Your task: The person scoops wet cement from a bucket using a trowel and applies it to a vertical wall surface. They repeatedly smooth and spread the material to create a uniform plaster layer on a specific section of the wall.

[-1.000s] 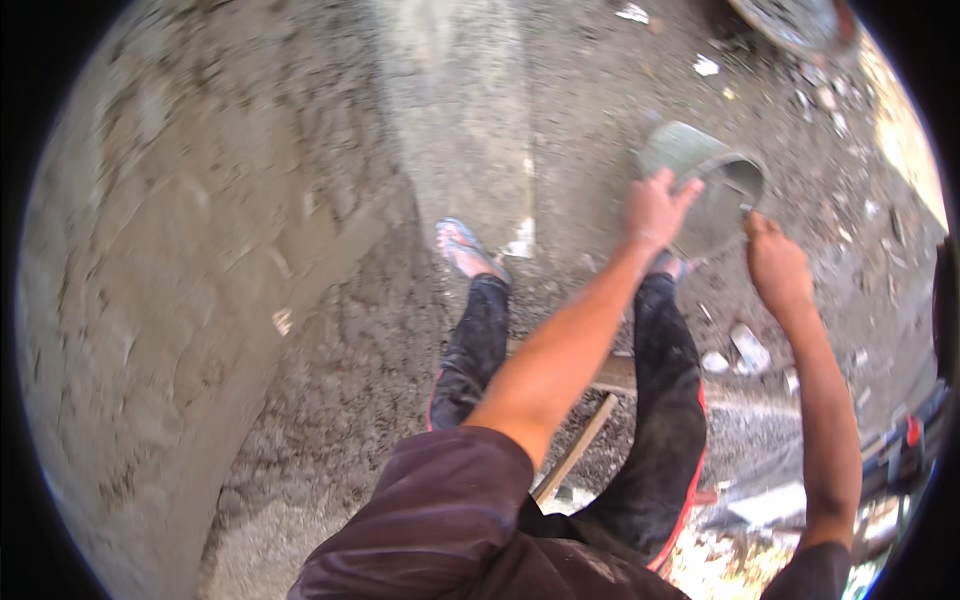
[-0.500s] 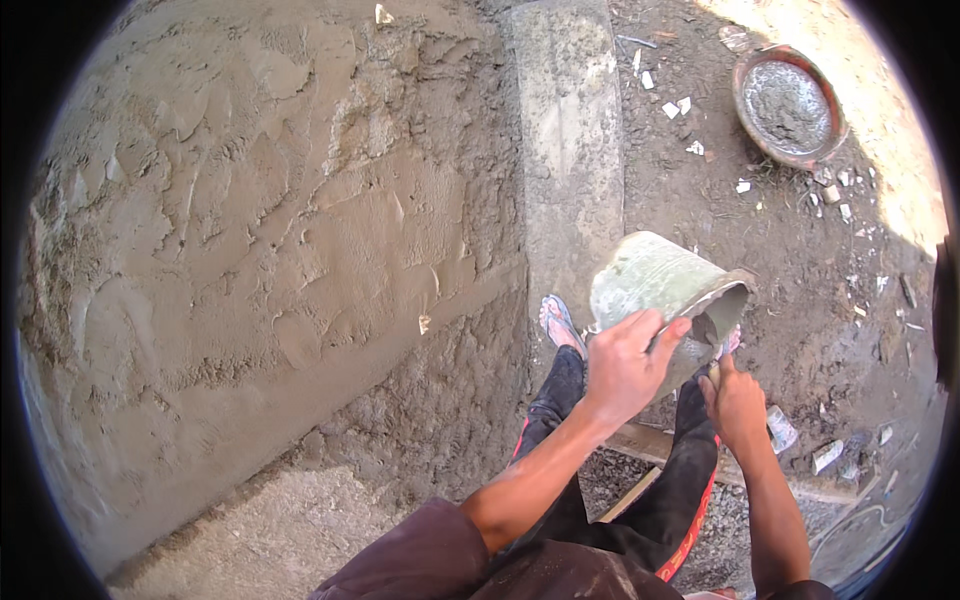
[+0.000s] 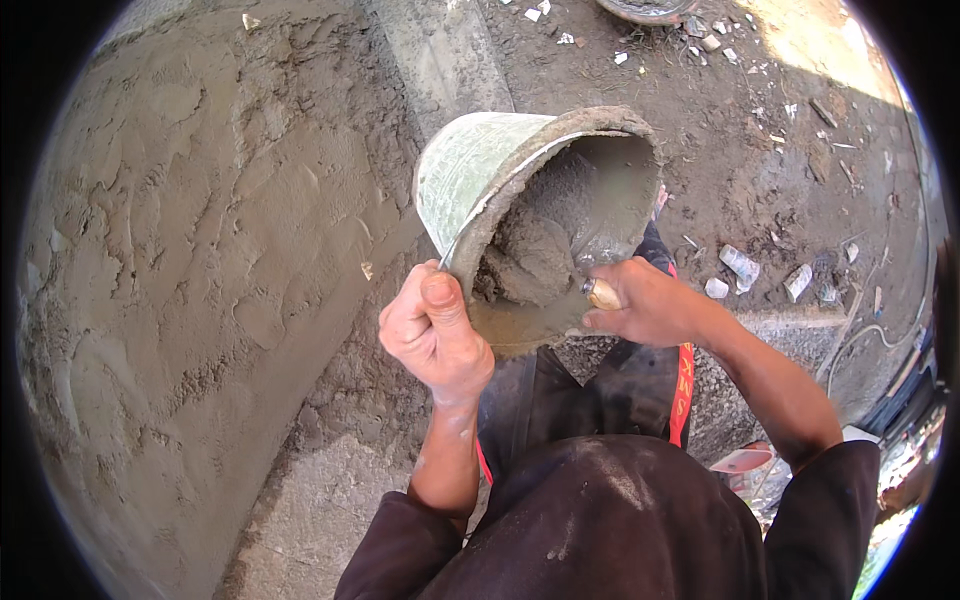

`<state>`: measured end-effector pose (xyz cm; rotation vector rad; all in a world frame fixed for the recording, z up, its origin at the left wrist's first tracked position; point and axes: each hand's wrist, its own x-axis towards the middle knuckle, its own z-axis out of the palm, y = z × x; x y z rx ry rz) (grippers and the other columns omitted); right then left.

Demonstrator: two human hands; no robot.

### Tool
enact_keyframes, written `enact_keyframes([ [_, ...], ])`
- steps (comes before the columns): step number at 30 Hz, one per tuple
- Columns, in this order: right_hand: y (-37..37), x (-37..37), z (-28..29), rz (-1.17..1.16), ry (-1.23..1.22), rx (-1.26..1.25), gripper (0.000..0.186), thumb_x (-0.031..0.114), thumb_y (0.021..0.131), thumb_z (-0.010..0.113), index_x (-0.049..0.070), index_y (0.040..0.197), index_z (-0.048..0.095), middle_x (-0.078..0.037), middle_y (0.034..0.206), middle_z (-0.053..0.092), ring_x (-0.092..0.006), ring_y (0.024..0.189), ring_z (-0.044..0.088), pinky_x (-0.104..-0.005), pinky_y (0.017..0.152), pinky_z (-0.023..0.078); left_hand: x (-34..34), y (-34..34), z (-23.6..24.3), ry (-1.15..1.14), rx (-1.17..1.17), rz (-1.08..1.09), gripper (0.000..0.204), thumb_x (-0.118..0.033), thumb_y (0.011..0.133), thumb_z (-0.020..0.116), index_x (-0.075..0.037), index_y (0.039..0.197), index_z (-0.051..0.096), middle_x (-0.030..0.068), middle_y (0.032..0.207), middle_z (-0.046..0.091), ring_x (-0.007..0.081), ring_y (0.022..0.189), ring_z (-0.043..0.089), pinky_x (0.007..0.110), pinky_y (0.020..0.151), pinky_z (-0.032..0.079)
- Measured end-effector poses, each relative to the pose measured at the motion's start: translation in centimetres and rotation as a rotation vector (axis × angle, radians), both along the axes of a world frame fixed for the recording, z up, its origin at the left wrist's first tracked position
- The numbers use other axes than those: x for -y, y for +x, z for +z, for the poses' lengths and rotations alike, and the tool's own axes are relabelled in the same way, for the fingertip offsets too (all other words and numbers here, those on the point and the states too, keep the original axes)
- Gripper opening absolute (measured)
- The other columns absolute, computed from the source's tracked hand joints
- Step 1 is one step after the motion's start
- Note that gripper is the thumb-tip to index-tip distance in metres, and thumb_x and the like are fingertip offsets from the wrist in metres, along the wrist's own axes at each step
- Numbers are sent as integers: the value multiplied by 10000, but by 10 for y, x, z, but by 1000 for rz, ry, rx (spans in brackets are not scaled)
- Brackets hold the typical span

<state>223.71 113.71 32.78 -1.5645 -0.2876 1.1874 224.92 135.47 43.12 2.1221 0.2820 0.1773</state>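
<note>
A pale green bucket [image 3: 470,175] is tilted in front of my body, its opening facing me, with wet grey mortar [image 3: 530,245] inside. My left hand [image 3: 435,330] is closed on the bucket's near left rim, thumb up. My right hand [image 3: 645,305] grips the wooden handle of a trowel [image 3: 602,293] at the bucket's mouth; most of the blade is hidden or coated in mortar.
Rough mortar plaster [image 3: 190,280] covers the surface on my left, beside a pale concrete strip [image 3: 435,55]. A round pan [image 3: 650,12] sits at the top edge. Debris [image 3: 740,265] and a cable [image 3: 845,355] lie to my right.
The bucket has come up closer to me and tilted so more of its inside shows. My left hand has shifted onto its left rim; the trowel has moved with it. The view has shifted.
</note>
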Motion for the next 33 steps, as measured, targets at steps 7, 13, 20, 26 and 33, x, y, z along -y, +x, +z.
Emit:
enact_keyframes([
  [7, -27, -36, 6, -120, -44, -512, 192, 148, 923, 750, -5, 897, 637, -1, 568, 567, -97, 443, 538, -293, 418, 419, -85, -44, -88, -254, -183, 491, 545, -449, 1130, 456, -12, 852, 628, 21, 824, 640, 89, 758, 554, 285, 703, 483],
  [13, -23, -89, -20, -418, -61, -656, 214, 87, 899, 727, 24, 775, 563, -26, 542, 550, -120, 419, 534, -300, 391, 387, -149, -65, -219, -155, -390, 481, 557, -417, 1137, 435, 51, 912, 638, 24, 805, 615, 116, 768, 527, 330, 711, 460],
  [20, 62, -198, -82, -1071, -285, -256, 208, 110, 955, 666, 66, 812, 522, -9, 602, 541, -84, 436, 490, -254, 393, 378, -231, -96, -253, -151, -474, 481, 480, -336, 1134, 464, 46, 861, 567, -5, 676, 405, 114, 670, 392, 337, 609, 374],
  [26, 152, -377, -268, -1307, -798, 406, 261, 186, 865, 733, -27, 990, 648, -215, 852, 715, -401, 765, 703, -498, 715, 543, -258, -92, -276, -276, -498, 477, 436, -305, 1127, 482, 47, 903, 607, -14, 697, 501, 103, 674, 461, 318, 622, 418],
  [33, 149, -547, -111, -929, -281, 190, 266, 174, 870, 704, -1, 1052, 623, -191, 790, 713, -350, 738, 730, -471, 665, 563, -315, -115, -274, -429, -372, 693, 461, -336, 1120, 490, 59, 970, 673, 72, 779, 688, 147, 720, 612, 337, 681, 505],
])
